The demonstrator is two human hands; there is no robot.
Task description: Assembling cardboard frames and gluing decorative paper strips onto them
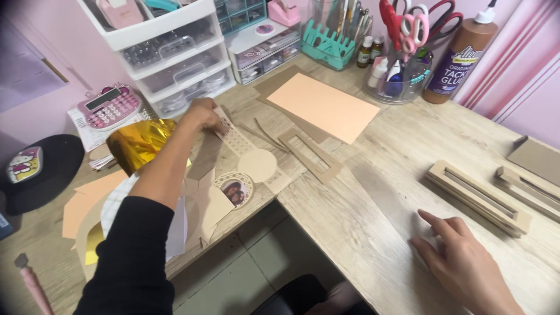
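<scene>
Two hands in frame, well apart. Your left hand, on a black-sleeved arm, reaches to upper centre-left of the frame and rests on the end of a perforated cardboard strip; whether the fingers pinch it or only press on it cannot be told, since the knuckles hide them. The strip runs diagonally down to a plain cardboard disc just right of frame centre-left. Your right hand lies at lower right, fingers spread and flat on the wooden desk, holding nothing.

Around the left hand: a crumpled sheet of gold foil just left of the forearm; a pink calculator above it; white plastic drawer units at top left. Below the disc, a round cut-out with a small photo lies among loose cardboard offcuts. A rectangular cardboard frame lies right of the disc, and a peach card sheet above that, upper centre.

Around the right hand: a long layered cardboard frame just above the fingertips, not touching. At upper right, a brown glue bottle stands beside a clear cup of scissors.
</scene>
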